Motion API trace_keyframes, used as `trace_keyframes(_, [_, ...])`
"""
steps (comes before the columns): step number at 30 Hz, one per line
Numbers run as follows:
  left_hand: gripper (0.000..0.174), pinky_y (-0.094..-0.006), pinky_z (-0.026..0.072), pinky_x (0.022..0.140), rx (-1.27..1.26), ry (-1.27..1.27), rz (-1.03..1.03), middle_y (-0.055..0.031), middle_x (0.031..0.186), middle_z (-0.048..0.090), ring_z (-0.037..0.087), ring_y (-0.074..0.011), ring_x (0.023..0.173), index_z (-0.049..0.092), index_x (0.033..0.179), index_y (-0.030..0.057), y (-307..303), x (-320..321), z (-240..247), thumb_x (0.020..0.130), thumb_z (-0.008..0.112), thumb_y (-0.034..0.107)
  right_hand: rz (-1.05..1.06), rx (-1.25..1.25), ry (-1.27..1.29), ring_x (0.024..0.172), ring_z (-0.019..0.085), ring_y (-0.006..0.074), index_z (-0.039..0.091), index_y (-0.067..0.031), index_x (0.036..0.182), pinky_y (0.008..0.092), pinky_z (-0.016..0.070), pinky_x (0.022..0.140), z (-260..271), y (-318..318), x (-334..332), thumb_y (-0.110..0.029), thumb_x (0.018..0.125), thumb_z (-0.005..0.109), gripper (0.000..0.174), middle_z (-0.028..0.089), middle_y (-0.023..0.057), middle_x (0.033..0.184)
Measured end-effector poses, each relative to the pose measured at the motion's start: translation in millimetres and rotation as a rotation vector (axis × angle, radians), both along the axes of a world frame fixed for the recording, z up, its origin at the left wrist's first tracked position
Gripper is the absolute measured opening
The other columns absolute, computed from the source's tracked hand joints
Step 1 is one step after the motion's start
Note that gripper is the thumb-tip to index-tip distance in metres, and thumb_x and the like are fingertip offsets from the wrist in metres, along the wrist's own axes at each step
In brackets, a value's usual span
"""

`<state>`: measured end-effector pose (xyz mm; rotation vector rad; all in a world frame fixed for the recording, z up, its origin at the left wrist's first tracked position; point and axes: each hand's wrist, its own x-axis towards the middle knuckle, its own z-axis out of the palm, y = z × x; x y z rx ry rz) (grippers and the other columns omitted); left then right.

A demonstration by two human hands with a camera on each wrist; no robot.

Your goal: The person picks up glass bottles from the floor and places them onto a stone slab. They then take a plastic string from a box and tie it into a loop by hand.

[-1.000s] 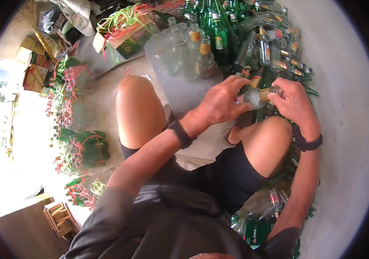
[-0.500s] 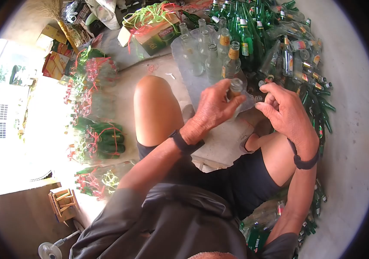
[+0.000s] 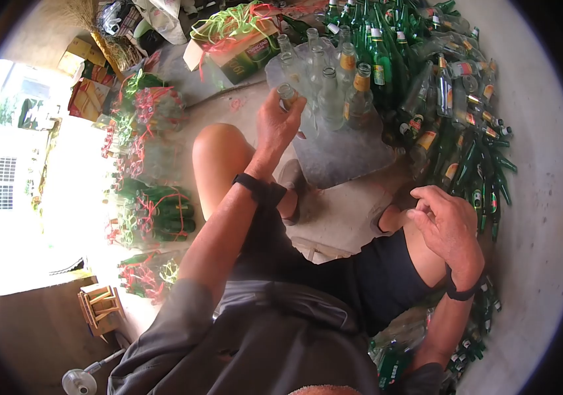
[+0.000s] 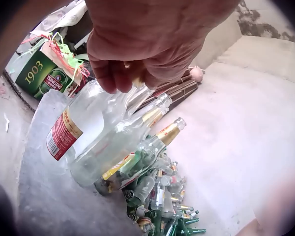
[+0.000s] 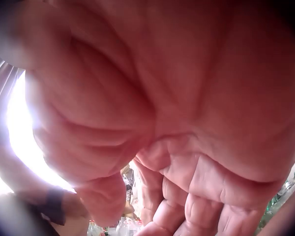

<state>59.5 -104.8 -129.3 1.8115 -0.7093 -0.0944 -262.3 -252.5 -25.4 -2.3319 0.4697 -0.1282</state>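
My left hand (image 3: 275, 128) grips a clear glass bottle (image 3: 286, 93) by its neck, at the left edge of a grey sheet (image 3: 347, 158). In the left wrist view this bottle carries a red label (image 4: 64, 133), and its lower part stands close over the sheet. Several clear bottles (image 3: 329, 99) stand upright beside it, one of them with a gold neck label (image 3: 362, 81). Over the right knee hovers my right hand (image 3: 449, 224), its fingers loosely bent. Nothing shows against its palm (image 5: 162, 113) in the right wrist view.
Green bottles (image 3: 379, 59) stand behind the sheet. A heap of lying bottles (image 3: 452, 99) fills the floor along the right wall. A green carton (image 3: 248, 59) with plastic straps sits at the back. Bottle bundles tied with red strap (image 3: 166, 210) line the left, near a wooden stool (image 3: 100, 306).
The left hand has carried the clear bottle leftward from the right hand to the left side of the standing bottles. The right hand has let go of the bottle and drawn back toward the knee.
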Motion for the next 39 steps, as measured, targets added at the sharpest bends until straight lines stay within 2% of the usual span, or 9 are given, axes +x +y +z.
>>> trace_keyframes(8, [0.028,-0.0382,0.0529,0.056,0.035,-0.190,0.097,-0.0134,0.075,0.068,0.069,-0.0249,0.061,0.065,0.102,-0.0005,-12.4,26.5,-31.5,0.086,0.075,0.020,-0.053,0.075,0.012,0.071,0.064,0.0283,0.064,0.0049,0.109,0.0383,0.0497,0.067,-12.0,0.1,-4.8,-0.004,0.086,0.070,0.025,0.064,0.0152,0.083])
trace_keyframes(11, [0.029,-0.0401,0.0529,0.060,0.051,-0.142,0.118,-0.0149,0.076,0.069,0.070,-0.0280,0.065,0.066,0.104,0.0011,-16.2,20.7,-25.7,0.085,0.075,0.021,-0.066,0.082,0.033,0.072,0.064,0.0305,0.063,0.0054,0.109,0.0403,0.0500,0.068,-15.8,1.4,-7.1,-0.004,0.087,0.069,0.024,0.065,0.0158,0.084])
trace_keyframes(13, [0.029,-0.0410,0.0527,0.064,0.054,0.056,0.081,-0.0158,0.076,0.070,0.071,-0.0299,0.070,0.066,0.103,0.0018,-18.2,13.5,-13.9,0.084,0.076,0.022,-0.080,0.079,0.066,0.076,0.065,0.0326,0.063,0.0062,0.108,0.0414,0.0501,0.071,-18.8,2.5,-4.7,-0.005,0.087,0.069,0.025,0.066,0.0168,0.087])
trace_keyframes(16, [0.028,-0.0408,0.0525,0.057,0.042,-0.221,0.100,-0.0171,0.073,0.068,0.070,-0.0293,0.058,0.064,0.099,-0.0005,-24.7,25.2,-30.8,0.085,0.075,0.020,-0.078,0.039,0.052,0.078,0.065,0.0337,0.063,0.0067,0.109,0.0419,0.0499,0.072,-17.3,6.7,-1.1,-0.004,0.086,0.068,0.026,0.065,0.0180,0.090])
trace_keyframes(17, [0.027,-0.0422,0.0525,0.057,0.068,-0.084,0.083,-0.0187,0.072,0.068,0.068,-0.0317,0.056,0.062,0.096,-0.0014,-23.9,18.7,-22.5,0.085,0.074,0.019,-0.080,0.049,0.074,0.080,0.064,0.0333,0.062,0.0068,0.110,0.0419,0.0497,0.073,-16.3,7.9,0.2,-0.004,0.086,0.068,0.027,0.064,0.0187,0.092])
trace_keyframes(28, [0.025,-0.0442,0.0530,0.064,0.080,-0.021,0.043,-0.0219,0.079,0.068,0.070,-0.0362,0.065,0.059,0.093,-0.0017,-28.0,31.0,-44.5,0.085,0.072,0.017,-0.072,-0.013,0.082,0.081,0.064,0.0344,0.062,0.0060,0.112,0.0431,0.0493,0.074,-17.3,13.4,-1.0,-0.004,0.086,0.067,0.028,0.063,0.0182,0.093])
trace_keyframes(31, [0.029,-0.0442,0.0544,0.067,0.138,0.058,0.015,-0.0211,0.084,0.070,0.072,-0.0345,0.071,0.061,0.105,-0.0015,-22.3,26.6,-34.9,0.084,0.072,0.015,-0.062,-0.044,0.119,0.082,0.064,0.0347,0.062,0.0060,0.111,0.0435,0.0492,0.073,-14.5,12.9,-0.5,-0.006,0.087,0.067,0.028,0.064,0.0185,0.095])
trace_keyframes(36, [0.059,-0.0399,0.0569,0.076,0.258,-0.163,0.100,-0.0237,0.120,0.068,0.074,-0.0294,0.085,0.052,0.136,-0.0049,-7.5,23.9,-34.2,0.083,0.072,0.011,-0.078,-0.002,0.074,0.076,0.064,0.0346,0.063,0.0056,0.109,0.0436,0.0492,0.071,-17.3,12.6,-2.1,-0.006,0.087,0.067,0.025,0.065,0.0175,0.090])
trace_keyframes(39, [0.061,-0.0355,0.0569,0.077,0.118,0.089,0.015,-0.0232,0.132,0.062,0.072,-0.0253,0.091,0.051,0.138,-0.0076,7.4,21.1,-15.7,0.085,0.073,0.013,-0.084,0.065,0.043,0.074,0.064,0.0316,0.064,0.0052,0.108,0.0406,0.0500,0.069,-15.3,10.2,-1.7,-0.005,0.087,0.069,0.024,0.065,0.0166,0.088])
